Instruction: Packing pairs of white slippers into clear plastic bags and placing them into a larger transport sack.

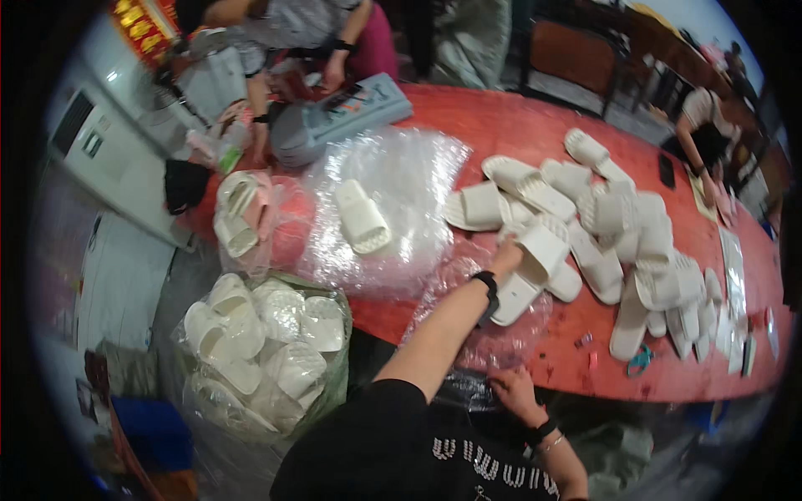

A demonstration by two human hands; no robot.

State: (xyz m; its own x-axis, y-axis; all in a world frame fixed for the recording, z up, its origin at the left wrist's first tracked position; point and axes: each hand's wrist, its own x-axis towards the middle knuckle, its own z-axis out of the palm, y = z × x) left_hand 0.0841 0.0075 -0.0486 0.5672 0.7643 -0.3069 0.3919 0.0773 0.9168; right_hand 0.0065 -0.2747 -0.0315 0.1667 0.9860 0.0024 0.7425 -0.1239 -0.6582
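Slipper (543, 248), white, lies at left hand (505, 257), whose bent fingers seem to grip its edge; right hand (515, 394), loosely curled, seems empty. Hasty pull could topple neighbouring slippers (614, 209) beyond.

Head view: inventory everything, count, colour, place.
Table: 1, red, centre to right.
Loose slippers: many, white, mostly right half of table.
Bagged slippers: many, white, lower left, beside table.
Clear plastic: several pieces, see-through, table's left and middle.
Case: 1, grey-blue, table's far left.
Flat slab: 1, black, table's far right.
Small item: 1, teal, table's near right.
Chair: at least 1, brown, behind table.
Other people: at least 2, across the table.
Background clutter: too blurred to sort.
Wristbands: 2, black, one per wrist.
Left hand: 1, bare, at loose slippers.
Right hand: 1, bare, table's near edge.
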